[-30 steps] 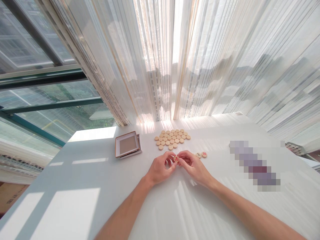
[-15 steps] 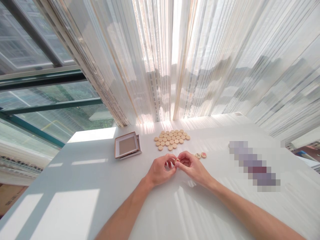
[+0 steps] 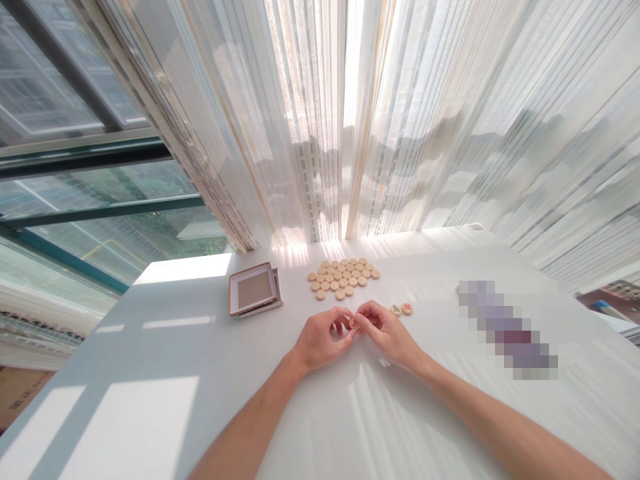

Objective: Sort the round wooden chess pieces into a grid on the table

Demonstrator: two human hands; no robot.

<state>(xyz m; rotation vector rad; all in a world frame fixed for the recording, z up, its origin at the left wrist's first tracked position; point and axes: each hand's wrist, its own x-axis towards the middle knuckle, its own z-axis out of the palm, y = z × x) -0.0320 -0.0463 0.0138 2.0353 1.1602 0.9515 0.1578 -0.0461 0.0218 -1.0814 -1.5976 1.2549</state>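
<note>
My left hand [image 3: 320,340] pinches a round wooden Chinese chess piece [image 3: 354,323] between thumb and fingers, its red character facing up towards me. From the other side, my right hand [image 3: 387,335] is closed with thumb and fingertips on the same piece's right edge; its lower fingers are partly hidden. Just beyond my right hand lie a chess piece with a dark character [image 3: 396,309] and one with a red character [image 3: 407,309], side by side. Farther back, several blank-side-up chess pieces [image 3: 337,275] rest in a loose cluster.
An open shallow box [image 3: 277,301] stands left of the cluster on the white table [image 3: 240,393]. A pixelated patch [image 3: 507,327] covers something at the right. Striped sheer curtains [image 3: 320,133] hang along the far edge, with a window [image 3: 115,193] at the left.
The held chess piece has turned so that its red character shows more fully. My right thumb has shifted slightly up along its edge. The cluster and the box stay put.
</note>
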